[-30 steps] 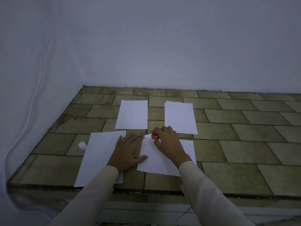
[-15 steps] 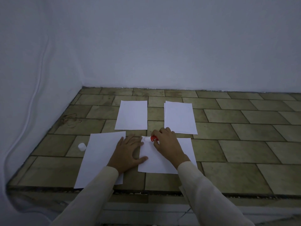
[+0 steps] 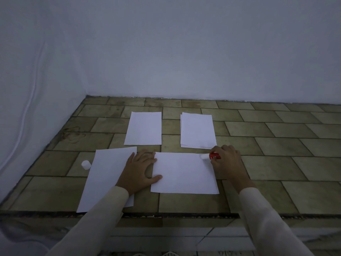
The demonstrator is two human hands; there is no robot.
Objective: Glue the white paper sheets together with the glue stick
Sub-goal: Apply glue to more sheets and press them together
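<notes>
Glue stick (image 3: pixel 211 156), red-bodied with a white tip, is gripped in the curled fingers of the right hand (image 3: pixel 227 160) and is held nearly level at the far right corner of the landscape sheet (image 3: pixel 184 174), its tip pointed toward that sheet's middle; whether the tip touches the paper cannot be told. The landscape sheet is laid flat on the tiled floor (image 3: pixel 276 163). At its left edge the left hand (image 3: pixel 139 169) is spread flat with straight fingers: the thumb tip is rested on the sheet's left edge and the fingertips are set at its far left corner. Just left of the landscape sheet a tilted portrait sheet (image 3: pixel 105 178) is laid, its right edge partly covered by the left wrist and cream sleeve (image 3: pixel 103 215). Beyond the landscape sheet, and apart from it, a single sheet (image 3: pixel 144 128) is seen past its left end and a small stack of sheets (image 3: pixel 197 130) past its right end, the stack's near edge lying close to the glue stick. Further left of the landscape sheet, past the portrait sheet, a white cap (image 3: pixel 86 165) is stood on the tiles, just beside that sheet's edge.
</notes>
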